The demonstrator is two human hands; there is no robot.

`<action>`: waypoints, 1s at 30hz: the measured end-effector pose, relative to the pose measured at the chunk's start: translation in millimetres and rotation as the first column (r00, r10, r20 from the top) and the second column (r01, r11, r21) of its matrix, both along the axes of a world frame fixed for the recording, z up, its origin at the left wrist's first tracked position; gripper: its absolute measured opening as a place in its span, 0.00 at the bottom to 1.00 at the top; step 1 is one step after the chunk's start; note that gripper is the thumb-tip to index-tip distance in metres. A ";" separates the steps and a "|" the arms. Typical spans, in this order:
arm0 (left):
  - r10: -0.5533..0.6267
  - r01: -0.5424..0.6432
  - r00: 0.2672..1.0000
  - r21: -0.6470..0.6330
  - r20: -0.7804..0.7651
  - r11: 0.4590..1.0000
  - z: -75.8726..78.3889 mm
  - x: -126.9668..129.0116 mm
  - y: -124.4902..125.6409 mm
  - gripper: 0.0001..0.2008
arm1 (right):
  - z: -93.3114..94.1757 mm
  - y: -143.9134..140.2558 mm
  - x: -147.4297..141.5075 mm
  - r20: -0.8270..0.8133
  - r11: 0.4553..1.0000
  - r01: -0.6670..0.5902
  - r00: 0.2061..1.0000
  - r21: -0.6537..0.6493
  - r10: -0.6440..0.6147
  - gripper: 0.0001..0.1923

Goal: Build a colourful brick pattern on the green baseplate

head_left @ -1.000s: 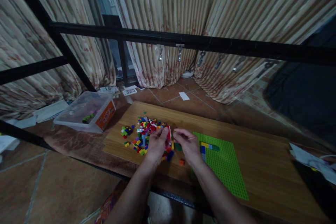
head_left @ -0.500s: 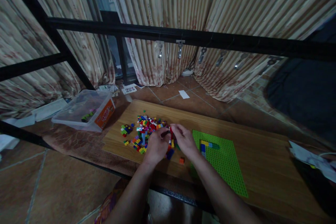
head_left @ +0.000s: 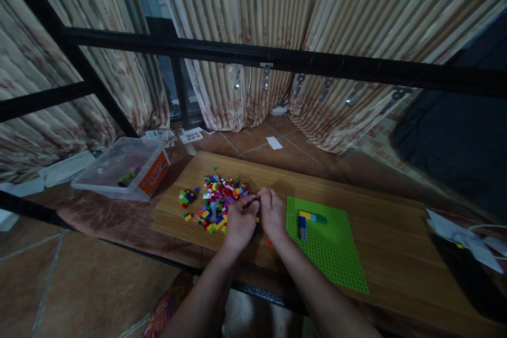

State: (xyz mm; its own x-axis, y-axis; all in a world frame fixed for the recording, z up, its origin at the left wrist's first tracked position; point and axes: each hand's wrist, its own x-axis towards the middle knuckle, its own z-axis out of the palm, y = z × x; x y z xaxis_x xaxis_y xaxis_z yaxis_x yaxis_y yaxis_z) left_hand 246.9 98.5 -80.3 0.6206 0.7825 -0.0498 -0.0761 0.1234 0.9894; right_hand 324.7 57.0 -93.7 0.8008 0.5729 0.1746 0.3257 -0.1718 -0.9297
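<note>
Over the right edge of a heap of mixed toy bricks (head_left: 217,198), my two hands meet with their fingertips nearly touching. My left hand (head_left: 242,217) is closed in a pinch on a small toy brick, mostly covered by the fingers and dark where it shows. My right hand (head_left: 273,214) also has its fingers closed at the same spot; what they grip is largely hidden. To the right lies a green baseplate (head_left: 332,253). On it, yellow, light blue and green bricks (head_left: 313,217) form a row, with a blue and grey row (head_left: 302,228) meeting it at a corner.
The wooden board (head_left: 396,243) carries the bricks and baseplate. A clear plastic box (head_left: 119,169) with an orange label stands at the left. A black metal rail (head_left: 253,58) crosses ahead, before striped curtains (head_left: 245,5). Papers (head_left: 467,240) lie at the right end.
My hands have drawn closer together, and the right wrist has turned inward. The red piece seen at my right fingertips is now hidden. The view has shifted slightly.
</note>
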 end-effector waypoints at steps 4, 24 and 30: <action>0.022 -0.009 0.997 -0.172 0.076 0.985 2.1 1.2 -1.3 0.11 | -4.7 2.0 3.1 -0.057 0.999 0.035 0.998 0.024 -0.034 0.19; 0.378 0.304 0.577 0.620 -0.724 0.723 4.4 -39.2 43.8 0.10 | 0.8 15.6 1.1 0.401 0.826 -0.179 0.807 -0.534 0.434 0.11; 0.357 0.309 0.596 0.615 -0.720 0.725 3.9 -41.0 43.5 0.11 | 0.7 36.9 13.0 0.359 0.830 -0.238 0.817 -0.504 0.452 0.14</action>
State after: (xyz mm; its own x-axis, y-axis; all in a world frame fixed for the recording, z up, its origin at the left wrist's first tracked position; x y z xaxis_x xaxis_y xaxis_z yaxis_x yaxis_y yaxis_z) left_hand 205.8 141.9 -76.3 0.5746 0.8182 0.0186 0.7263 -0.5202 0.4492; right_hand 337.7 93.8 -93.0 0.4257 0.8945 0.1363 0.7958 -0.2985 -0.5269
